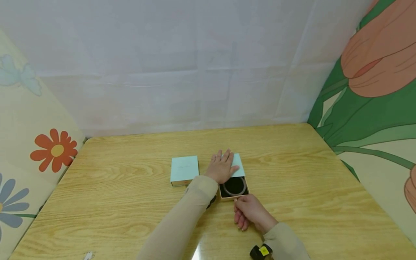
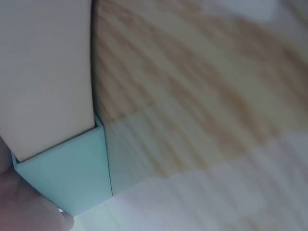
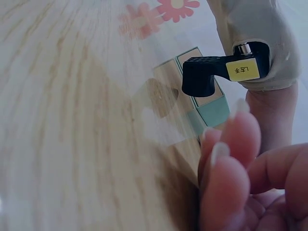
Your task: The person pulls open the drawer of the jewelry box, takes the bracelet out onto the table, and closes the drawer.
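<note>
A slide-out gift box stands on the table with its drawer (image 1: 227, 198) partly out toward me, orange-edged and lined in black. A round ring like a bangle (image 1: 225, 190) lies in it. My left hand (image 1: 221, 169) rests flat with spread fingers on the pale blue sleeve (image 1: 239, 162). In the left wrist view, the drawer's beige side (image 2: 45, 72) sticks out of the sleeve's open end. My right hand (image 1: 251, 211) has its thumb and forefinger pinched at the drawer's front edge, the other fingers curled below. Fingers (image 3: 226, 187) fill the right wrist view's lower right.
A second pale blue box (image 1: 184, 169), closed, sits left of the first. Both stand on a wood-grain table (image 1: 123, 202) in front of a white cloth backdrop (image 1: 162, 72). A small white object (image 1: 88, 255) lies at the near left. The left forearm reaches across the table's middle.
</note>
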